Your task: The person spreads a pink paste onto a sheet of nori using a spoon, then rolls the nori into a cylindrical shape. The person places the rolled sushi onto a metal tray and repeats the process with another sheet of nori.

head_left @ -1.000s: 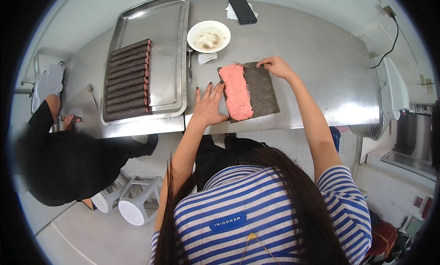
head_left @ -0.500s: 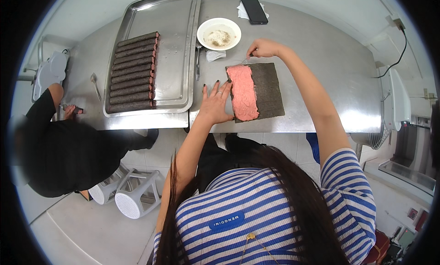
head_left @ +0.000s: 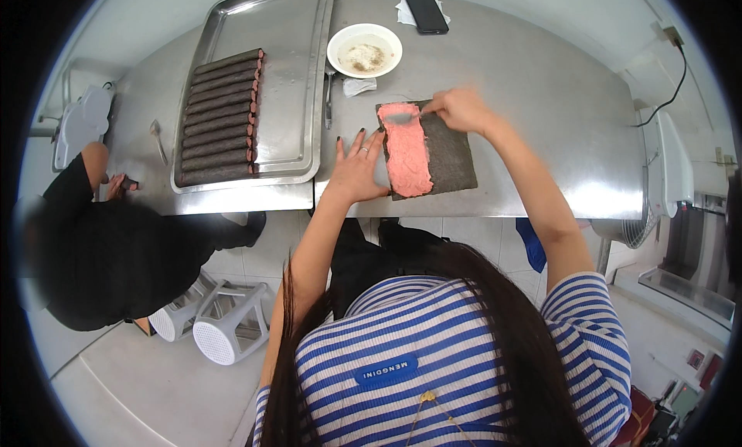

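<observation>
A dark seaweed sheet (head_left: 450,157) lies on the steel table, with a band of pink paste (head_left: 408,157) spread over its left part. My right hand (head_left: 461,110) is closed round the handle of a metal spoon (head_left: 400,118). The spoon's bowl, slightly blurred, rests on the paste near its far end. Spread flat at the sheet's left edge is my left hand (head_left: 358,168), fingers apart. Its fingertips and thumb touch the sheet's edge.
To the left, a steel tray (head_left: 297,99) bears several seaweed rolls (head_left: 220,114) with pink ends. Beyond my hands stand a white bowl (head_left: 365,51) of cloudy liquid and a black phone (head_left: 425,11). A co-worker's hand (head_left: 116,185) shows at far left, near another spoon (head_left: 158,141).
My right hand has moved nearer and a little right, bringing the spoon from the sheet's far edge onto the paste. My left hand stays at the left edge.
</observation>
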Motion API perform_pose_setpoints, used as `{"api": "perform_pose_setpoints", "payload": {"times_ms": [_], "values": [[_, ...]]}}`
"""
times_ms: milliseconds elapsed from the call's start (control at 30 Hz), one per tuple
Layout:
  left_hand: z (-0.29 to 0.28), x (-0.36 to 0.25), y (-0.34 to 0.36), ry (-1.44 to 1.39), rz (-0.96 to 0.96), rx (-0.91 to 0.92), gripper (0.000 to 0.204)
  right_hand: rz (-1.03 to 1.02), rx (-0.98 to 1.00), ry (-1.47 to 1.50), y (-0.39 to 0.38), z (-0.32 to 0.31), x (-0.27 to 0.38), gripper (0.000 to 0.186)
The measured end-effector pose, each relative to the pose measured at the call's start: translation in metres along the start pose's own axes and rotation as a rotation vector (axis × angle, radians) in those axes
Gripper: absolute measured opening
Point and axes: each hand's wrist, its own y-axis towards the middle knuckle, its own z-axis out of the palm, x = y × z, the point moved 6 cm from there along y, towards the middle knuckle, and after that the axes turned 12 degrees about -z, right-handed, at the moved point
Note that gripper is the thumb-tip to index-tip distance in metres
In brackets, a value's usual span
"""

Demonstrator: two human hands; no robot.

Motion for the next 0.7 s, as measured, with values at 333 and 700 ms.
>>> {"api": "perform_pose_setpoints", "payload": {"times_ms": [333,700], "values": [[-0.004,-0.003,0.001,-0.012,0.022,-0.011,0.115,0.168,-0.127,0.068,-0.012,-0.005,-0.019,0.034],[0.004,0.003,0.002,0.008,0.002,0.0,0.117,0.027,-0.019,0.041,-0.052,-0.006,0.009,0.032]]}}
